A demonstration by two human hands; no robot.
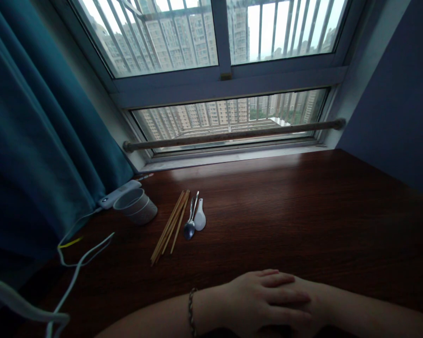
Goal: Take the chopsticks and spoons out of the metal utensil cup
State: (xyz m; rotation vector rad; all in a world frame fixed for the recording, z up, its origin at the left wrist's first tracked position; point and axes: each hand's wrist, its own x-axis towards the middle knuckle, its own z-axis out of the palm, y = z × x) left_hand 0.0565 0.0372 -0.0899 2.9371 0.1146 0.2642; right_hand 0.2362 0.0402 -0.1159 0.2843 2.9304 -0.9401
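My left hand [255, 298], with a bracelet [191, 312] at its wrist, lies across my right hand [319, 295] at the table's near side. Its fingers are stretched out and rest on the back of the right hand. The right hand's own fingers are hidden underneath. Beyond them, to the left, several wooden chopsticks [171, 227] lie in a loose slanted bundle. Just right of these are metal spoons [189, 230], partly overlapping, and a white soup spoon [199, 218]. A translucent plastic cup [139, 209] stands tilted-looking left of the chopsticks. Neither hand touches any of these.
The dark wooden table [285, 216] runs back to a window with a metal rail [232, 137]. A white power strip [120, 193] sits behind the cup, against a blue curtain [52, 117]. White cables [78, 270] trail along the left side. A wall stands at right.
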